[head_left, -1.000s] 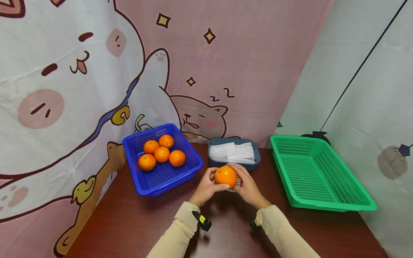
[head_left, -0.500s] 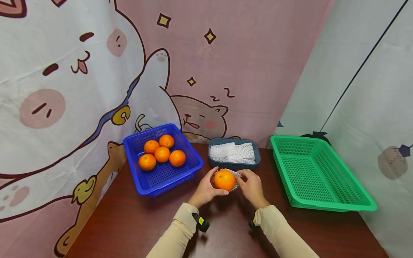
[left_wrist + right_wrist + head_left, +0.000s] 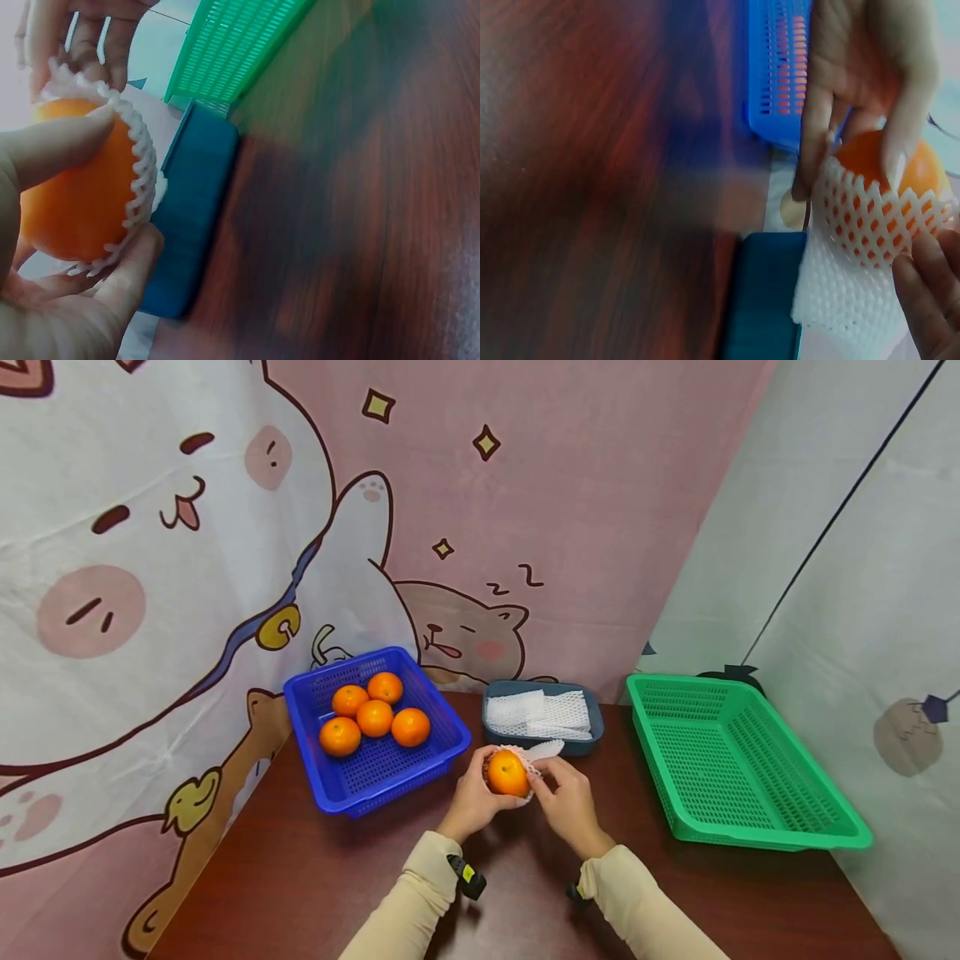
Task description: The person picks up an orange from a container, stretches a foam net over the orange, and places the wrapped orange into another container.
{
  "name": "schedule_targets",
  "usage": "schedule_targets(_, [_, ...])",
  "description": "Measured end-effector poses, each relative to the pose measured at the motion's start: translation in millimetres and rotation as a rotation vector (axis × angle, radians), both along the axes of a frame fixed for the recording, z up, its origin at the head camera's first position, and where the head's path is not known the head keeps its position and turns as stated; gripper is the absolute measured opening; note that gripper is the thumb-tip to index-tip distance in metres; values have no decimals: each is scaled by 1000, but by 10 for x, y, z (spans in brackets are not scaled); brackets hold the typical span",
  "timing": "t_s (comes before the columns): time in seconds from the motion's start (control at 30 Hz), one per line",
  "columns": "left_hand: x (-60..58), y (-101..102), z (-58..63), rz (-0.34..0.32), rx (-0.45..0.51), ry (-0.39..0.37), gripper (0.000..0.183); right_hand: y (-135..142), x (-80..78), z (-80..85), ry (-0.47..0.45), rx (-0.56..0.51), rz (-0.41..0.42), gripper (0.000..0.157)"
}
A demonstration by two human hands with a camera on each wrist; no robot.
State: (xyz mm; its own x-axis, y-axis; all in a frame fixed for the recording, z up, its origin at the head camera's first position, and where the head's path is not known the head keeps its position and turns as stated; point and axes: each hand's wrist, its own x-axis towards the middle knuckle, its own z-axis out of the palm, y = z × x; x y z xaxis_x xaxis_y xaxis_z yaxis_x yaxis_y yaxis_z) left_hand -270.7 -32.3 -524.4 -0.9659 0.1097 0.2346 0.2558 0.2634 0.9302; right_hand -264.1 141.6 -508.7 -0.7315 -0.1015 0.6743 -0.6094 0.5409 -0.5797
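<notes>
My left hand [image 3: 472, 799] grips an orange [image 3: 507, 772], thumb across its near side and fingers curled round the other. A white foam net sleeve [image 3: 855, 285] covers the orange's lower part in the right wrist view, its loose end hanging beyond the fruit. The fruit's top stays bare, with the left thumb over it. My right hand [image 3: 570, 803] pinches the sleeve's edge at the orange's right side, the fingertips [image 3: 922, 274] right on the mesh.
At the left stands a blue basket [image 3: 382, 768] with several oranges [image 3: 375, 718]. A dark blue-grey tray [image 3: 543, 746] of flat foam nets [image 3: 558, 714] lies just behind the hands. To the right is a green basket [image 3: 712, 793]. A printed cloth [image 3: 585, 527] hangs behind the table [image 3: 315, 877].
The orange has shifted slightly left and turned in the left hand. The sleeve has come round its sides, and its loose end now points toward the tray. My right hand has shifted its hold on the sleeve.
</notes>
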Motion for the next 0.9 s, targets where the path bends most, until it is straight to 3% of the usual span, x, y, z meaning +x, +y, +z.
schedule_targets(0.1, [-5,-9,12,-17,80,-29,92,-24,35,10,-17,-16,13,14])
schedule_targets(0.3, [-5,-42,64,-130,415,-182,74,42,-25,-42,-79,-129,-50,13])
schedule_targets(0.43, [-17,-42,58,-168,480,-205,62,54,-54,-84,-101,-161,-55,13])
schedule_targets(0.67, [-11,-9,34,-243,662,-288,68,7,-25,-117,-132,-181,-41,17])
schedule_targets(0.77, [-21,18,17,-226,694,-266,71,-16,-11,-115,-117,-200,-33,18])
schedule_targets(0.9, [-31,50,0,-153,707,-223,75,-66,4,-123,-35,-171,22,19])
